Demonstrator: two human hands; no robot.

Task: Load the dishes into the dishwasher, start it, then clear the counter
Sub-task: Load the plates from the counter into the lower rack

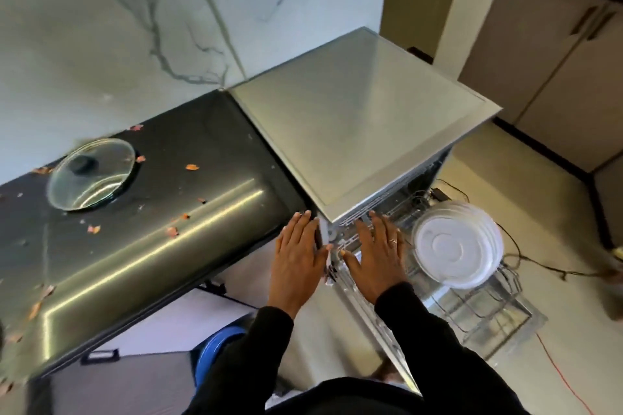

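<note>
**Both hands flat at the dishwasher's front corner, rack pulled out**

So the silver stainless-steel dishwasher (364, 118) sits right beside the end of the dark glossy counter (151, 246), with its door (374, 323) dropped open. The grey wire rack (488, 307) is slid out over the door. A stack of round white plates (458, 246) stands on edge in the rack, at the end nearer the machine. The rest of the rack looks bare wire.

The left hand (298, 263) is flat, palm down, fingers straight and pressed together. Its fingertips reach the gap where the counter meets the dishwasher's front corner. Can't tell if it's actually touching anything.

The right hand (374, 263) is flat too, fingers straight and slightly spread, with a ring (392, 241) on one finger. It hangs over the near side of the rack, just beside the plates, with its fingertips up by the dishwasher's top front edge. It isn't gripping anything, and whether it touches the rack is hard to call. Both arms are in black sleeves.

On the counter, a round clear glass lid with a black knob (91, 175) lies well away from the hands, near the white marble-look wall (101, 27). Small orange-pink scraps (192, 167) are scattered all over the dark surface. Cables (526, 256) trail across the pale floor past the rack.
</note>
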